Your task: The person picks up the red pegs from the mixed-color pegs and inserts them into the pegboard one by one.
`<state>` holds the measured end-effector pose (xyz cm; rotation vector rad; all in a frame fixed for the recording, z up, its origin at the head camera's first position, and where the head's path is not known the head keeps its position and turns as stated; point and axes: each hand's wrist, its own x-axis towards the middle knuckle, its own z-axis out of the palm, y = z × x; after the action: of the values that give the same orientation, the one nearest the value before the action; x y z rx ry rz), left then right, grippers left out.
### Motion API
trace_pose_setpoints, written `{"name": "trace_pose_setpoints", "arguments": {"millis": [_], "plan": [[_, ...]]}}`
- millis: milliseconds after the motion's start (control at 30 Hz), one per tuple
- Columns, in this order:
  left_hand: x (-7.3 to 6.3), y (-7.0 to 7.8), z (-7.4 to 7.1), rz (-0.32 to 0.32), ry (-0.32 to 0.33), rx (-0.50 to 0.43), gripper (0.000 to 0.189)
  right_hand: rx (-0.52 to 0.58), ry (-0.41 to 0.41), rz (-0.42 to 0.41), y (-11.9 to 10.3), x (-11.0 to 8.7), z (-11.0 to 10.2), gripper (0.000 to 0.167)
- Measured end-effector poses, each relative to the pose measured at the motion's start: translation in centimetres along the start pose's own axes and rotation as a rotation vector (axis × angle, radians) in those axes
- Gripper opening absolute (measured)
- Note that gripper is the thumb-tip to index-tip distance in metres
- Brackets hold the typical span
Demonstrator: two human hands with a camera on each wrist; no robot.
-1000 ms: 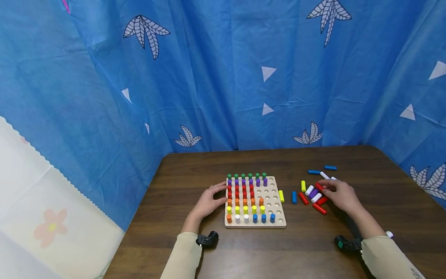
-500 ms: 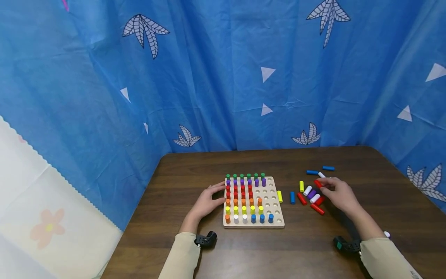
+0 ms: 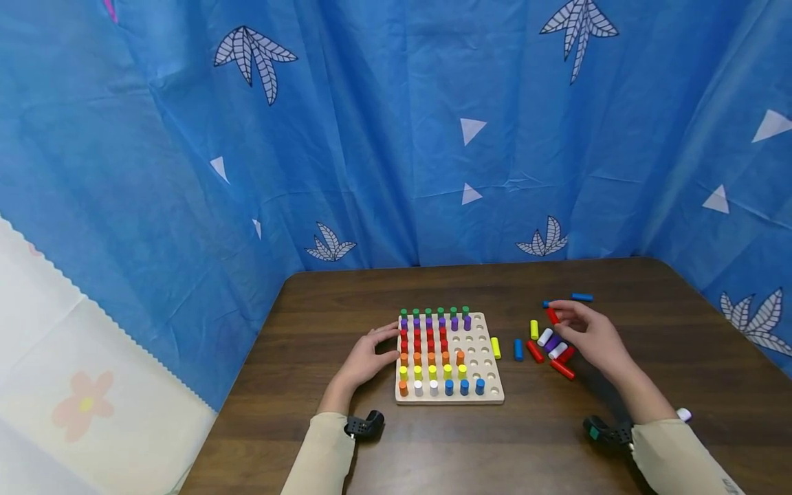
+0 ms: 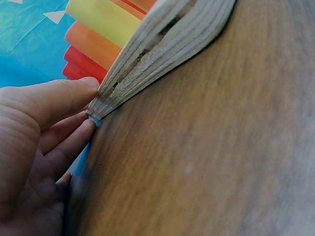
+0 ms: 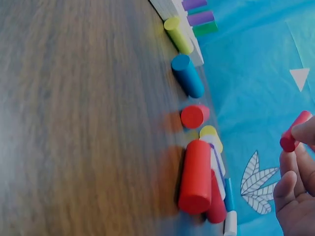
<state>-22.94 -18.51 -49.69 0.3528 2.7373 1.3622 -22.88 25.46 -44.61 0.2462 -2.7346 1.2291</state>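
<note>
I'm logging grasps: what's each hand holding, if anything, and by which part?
Left hand: pegboard, pinched by its left edge. Right hand: red peg, pinched by its side.

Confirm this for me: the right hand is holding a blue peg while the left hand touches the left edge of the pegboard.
Not quite: the peg in the right hand is red, not blue, as the right wrist view shows. The left hand does touch the pegboard's left edge.

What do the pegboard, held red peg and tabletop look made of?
Pegboard: likely plywood, matt; its edge shows layered bands.
Red peg: painted wood or plastic, can't tell; smooth, evenly coloured, no grain visible.
Tabletop: wood or wood-look laminate; dark brown grain streaks, slight sheen.
</note>
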Motion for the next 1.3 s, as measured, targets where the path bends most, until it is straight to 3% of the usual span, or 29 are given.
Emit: {"name": "trace_pose_setpoints", "arguments": {"millis": [167,400,767,1300], "plan": [[0.0,-0.1,0.0,0.009,-0.001,-0.001,0.049,-0.014,0.022,-0.066,-0.7,0.0,0.4,0.051],[-0.1,0.0,0.1,0.006,-0.005,-0.015,0.049,-0.049,0.046,-0.108,-1.4,0.0,0.8,0.043],[0.1,-0.1,-0.1,-0.002,-0.006,-0.017,0.049,-0.029,0.058,-0.134,-2.5,0.5,1.0,0.039],[-0.1,0.0,-0.1,-0.011,-0.007,-0.029,0.049,0.039,0.040,-0.112,-4.4,0.5,3.0,0.032]]}}
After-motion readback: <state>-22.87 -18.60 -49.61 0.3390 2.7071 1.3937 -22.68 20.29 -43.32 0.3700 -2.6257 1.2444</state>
